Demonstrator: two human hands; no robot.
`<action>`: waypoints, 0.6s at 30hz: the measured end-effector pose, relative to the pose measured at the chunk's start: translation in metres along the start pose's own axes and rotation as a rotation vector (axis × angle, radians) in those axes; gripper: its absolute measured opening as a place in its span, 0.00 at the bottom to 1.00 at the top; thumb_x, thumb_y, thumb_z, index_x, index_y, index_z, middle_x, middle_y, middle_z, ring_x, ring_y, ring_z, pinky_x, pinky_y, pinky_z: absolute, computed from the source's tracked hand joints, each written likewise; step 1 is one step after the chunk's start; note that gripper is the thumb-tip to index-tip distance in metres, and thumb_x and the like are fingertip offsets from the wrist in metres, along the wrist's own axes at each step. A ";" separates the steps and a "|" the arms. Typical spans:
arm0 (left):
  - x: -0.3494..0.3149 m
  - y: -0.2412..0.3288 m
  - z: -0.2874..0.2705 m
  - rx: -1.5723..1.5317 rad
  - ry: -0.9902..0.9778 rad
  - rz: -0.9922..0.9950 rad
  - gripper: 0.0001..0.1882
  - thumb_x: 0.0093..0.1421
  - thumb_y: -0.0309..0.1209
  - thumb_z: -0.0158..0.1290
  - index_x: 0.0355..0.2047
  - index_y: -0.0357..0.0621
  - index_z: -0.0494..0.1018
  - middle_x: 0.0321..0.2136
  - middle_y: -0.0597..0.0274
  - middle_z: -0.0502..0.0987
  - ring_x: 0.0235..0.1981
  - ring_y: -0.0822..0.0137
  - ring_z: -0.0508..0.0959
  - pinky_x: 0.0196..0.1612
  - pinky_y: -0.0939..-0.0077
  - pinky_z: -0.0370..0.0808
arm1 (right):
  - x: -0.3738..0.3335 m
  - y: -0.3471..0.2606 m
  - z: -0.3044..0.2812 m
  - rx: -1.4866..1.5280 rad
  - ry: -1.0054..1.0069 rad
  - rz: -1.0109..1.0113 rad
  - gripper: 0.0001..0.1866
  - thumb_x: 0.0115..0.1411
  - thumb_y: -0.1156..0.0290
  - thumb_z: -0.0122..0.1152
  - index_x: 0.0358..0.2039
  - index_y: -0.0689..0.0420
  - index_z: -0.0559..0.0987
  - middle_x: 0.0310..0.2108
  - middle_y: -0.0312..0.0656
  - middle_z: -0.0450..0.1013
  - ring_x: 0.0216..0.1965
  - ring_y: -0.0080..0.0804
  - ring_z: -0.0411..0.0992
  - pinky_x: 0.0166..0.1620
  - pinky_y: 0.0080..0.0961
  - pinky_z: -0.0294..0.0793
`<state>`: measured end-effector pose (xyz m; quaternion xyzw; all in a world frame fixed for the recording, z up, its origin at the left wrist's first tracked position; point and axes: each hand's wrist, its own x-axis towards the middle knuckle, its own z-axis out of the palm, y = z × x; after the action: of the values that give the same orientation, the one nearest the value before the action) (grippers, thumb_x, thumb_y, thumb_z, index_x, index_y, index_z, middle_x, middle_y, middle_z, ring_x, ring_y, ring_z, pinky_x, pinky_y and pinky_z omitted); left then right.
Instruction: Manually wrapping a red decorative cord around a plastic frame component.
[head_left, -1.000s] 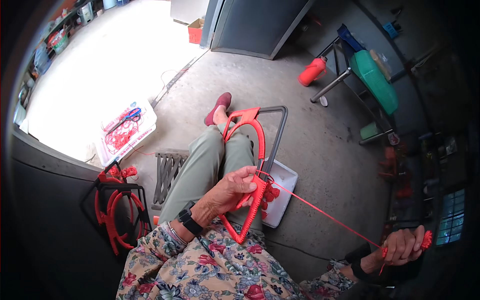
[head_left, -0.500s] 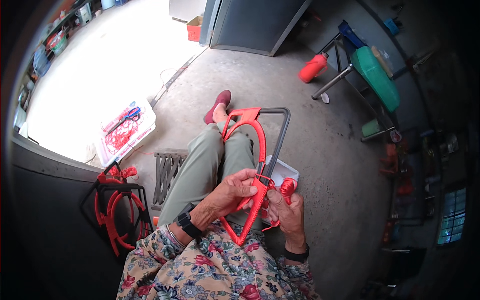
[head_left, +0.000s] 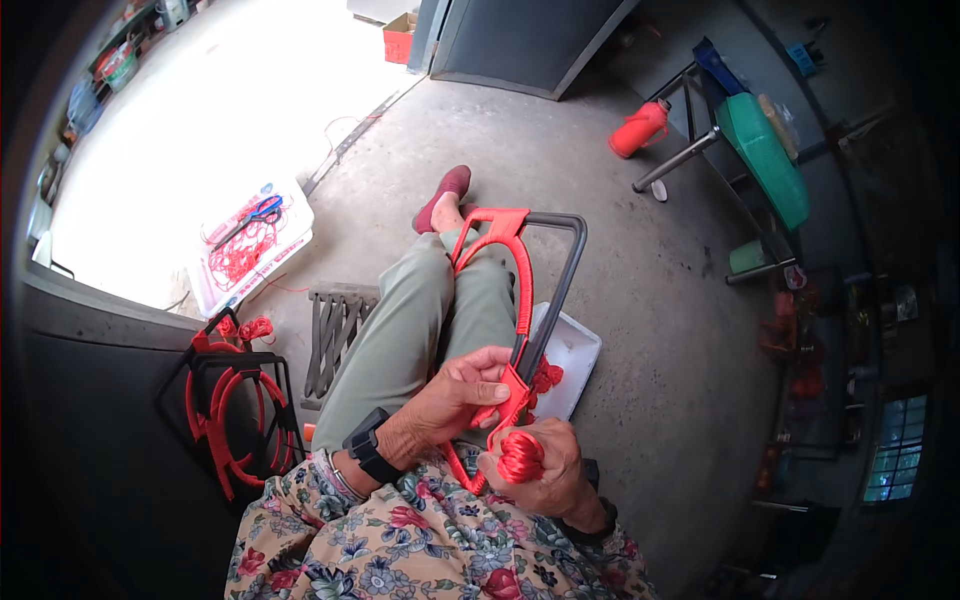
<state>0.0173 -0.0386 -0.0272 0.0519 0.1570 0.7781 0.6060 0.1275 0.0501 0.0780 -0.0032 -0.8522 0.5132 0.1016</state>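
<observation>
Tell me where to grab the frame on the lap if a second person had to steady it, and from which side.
Probably the bare dark bar at the far end of the frame, near the knees, coming in from the person's right. That end is unwrapped and free, while the left hand pinches the red-wound near end and the right hand holds the cord bundle there.

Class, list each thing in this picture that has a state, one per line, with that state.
Frame: partly wrapped in red cord, lying on the lap.
Cord bundle: coiled, held in right hand.
Left hand: gripping the frame.
White tray: on the floor, holding scissors and loose cord.
</observation>
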 end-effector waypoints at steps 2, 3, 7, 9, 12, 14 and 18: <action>-0.003 0.008 -0.002 -0.028 -0.042 0.009 0.20 0.62 0.29 0.52 0.53 0.36 0.64 0.38 0.49 0.78 0.20 0.73 0.74 0.22 0.84 0.71 | -0.007 -0.004 -0.009 0.013 -0.054 0.040 0.14 0.45 0.74 0.70 0.19 0.58 0.69 0.14 0.40 0.64 0.14 0.38 0.65 0.21 0.29 0.64; -0.002 0.011 0.004 -0.086 -0.025 -0.020 0.17 0.63 0.30 0.51 0.49 0.36 0.66 0.35 0.50 0.78 0.18 0.72 0.73 0.21 0.84 0.70 | -0.014 -0.004 -0.013 -0.021 0.000 0.021 0.14 0.45 0.78 0.67 0.17 0.58 0.67 0.13 0.38 0.63 0.13 0.34 0.64 0.18 0.26 0.62; 0.003 0.009 0.007 -0.010 0.098 -0.114 0.11 0.64 0.34 0.49 0.37 0.37 0.71 0.27 0.53 0.78 0.15 0.72 0.72 0.17 0.82 0.68 | -0.019 -0.007 -0.017 -0.094 0.083 -0.052 0.15 0.44 0.84 0.63 0.14 0.57 0.64 0.11 0.37 0.61 0.10 0.31 0.62 0.15 0.26 0.59; 0.005 0.006 0.006 0.004 0.131 -0.106 0.11 0.64 0.34 0.49 0.35 0.37 0.71 0.25 0.55 0.78 0.13 0.71 0.71 0.16 0.81 0.67 | -0.019 -0.007 -0.018 -0.127 0.071 -0.025 0.16 0.44 0.84 0.64 0.15 0.57 0.64 0.11 0.37 0.60 0.10 0.32 0.62 0.15 0.26 0.59; 0.004 0.005 0.001 0.017 0.098 -0.084 0.11 0.64 0.35 0.50 0.33 0.38 0.71 0.24 0.58 0.77 0.14 0.72 0.70 0.18 0.82 0.67 | -0.013 -0.004 -0.012 -0.137 0.043 -0.109 0.16 0.44 0.83 0.65 0.15 0.57 0.64 0.12 0.38 0.61 0.11 0.34 0.63 0.16 0.27 0.60; 0.003 0.007 0.003 0.018 0.030 -0.078 0.11 0.64 0.35 0.50 0.35 0.37 0.71 0.25 0.59 0.77 0.16 0.74 0.71 0.20 0.83 0.67 | -0.013 -0.005 -0.009 -0.101 0.085 -0.052 0.16 0.44 0.82 0.67 0.16 0.57 0.65 0.12 0.38 0.62 0.11 0.35 0.64 0.17 0.28 0.61; -0.002 0.020 0.029 1.043 0.313 0.495 0.20 0.57 0.32 0.58 0.48 0.39 0.70 0.42 0.57 0.72 0.45 0.69 0.70 0.49 0.75 0.67 | -0.004 -0.026 -0.048 -0.267 0.171 -0.059 0.13 0.45 0.81 0.68 0.16 0.58 0.69 0.12 0.38 0.64 0.11 0.34 0.65 0.17 0.27 0.63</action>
<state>0.0076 -0.0395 0.0064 0.2624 0.5890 0.7147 0.2709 0.1422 0.0797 0.1223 -0.0353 -0.9009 0.3899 0.1873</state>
